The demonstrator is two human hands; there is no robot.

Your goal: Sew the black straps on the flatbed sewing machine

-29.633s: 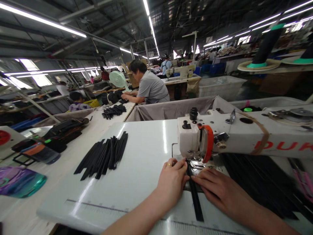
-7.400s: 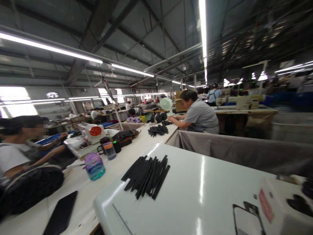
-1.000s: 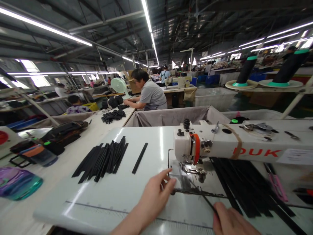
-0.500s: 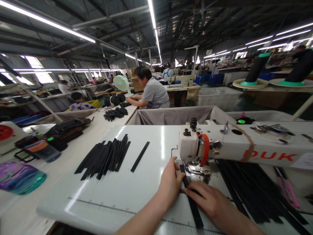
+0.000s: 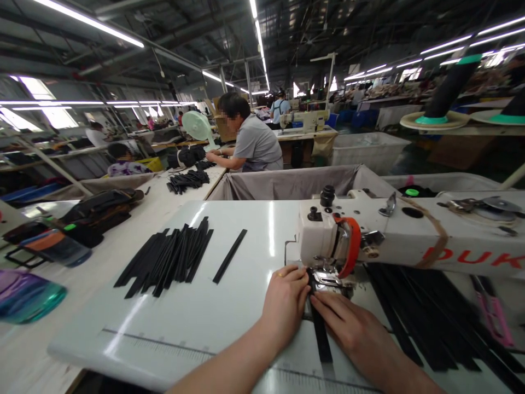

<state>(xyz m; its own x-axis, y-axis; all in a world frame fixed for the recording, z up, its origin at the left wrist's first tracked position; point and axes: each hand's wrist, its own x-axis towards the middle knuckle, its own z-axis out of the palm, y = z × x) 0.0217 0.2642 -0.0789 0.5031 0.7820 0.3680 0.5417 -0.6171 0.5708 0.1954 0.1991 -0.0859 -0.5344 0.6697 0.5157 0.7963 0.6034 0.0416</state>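
Observation:
A narrow black strip (image 5: 321, 340) lies under the presser foot of the white sewing machine (image 5: 394, 232) and runs back toward me. My left hand (image 5: 284, 303) rests flat on the table, fingertips against the strip's left edge. On the other side my right hand (image 5: 348, 325) lies flat with its fingers on the strip just before the foot. Neither hand grips it. A pile of similar black strips (image 5: 166, 262) sits to the left, one single strip (image 5: 230, 255) beside it.
More black strips (image 5: 426, 314) are heaped right of the needle, with pink scissors (image 5: 494, 317) beyond. Bottles (image 5: 24, 298) and dark bags (image 5: 98, 210) line the long bench at left. A person in grey (image 5: 252, 145) works further back behind a fabric-lined bin (image 5: 287, 183).
Both hands have slid forward along the strip toward the presser foot, and the strip's front end has moved under the foot. One second ago my right hand was still drawing it in.

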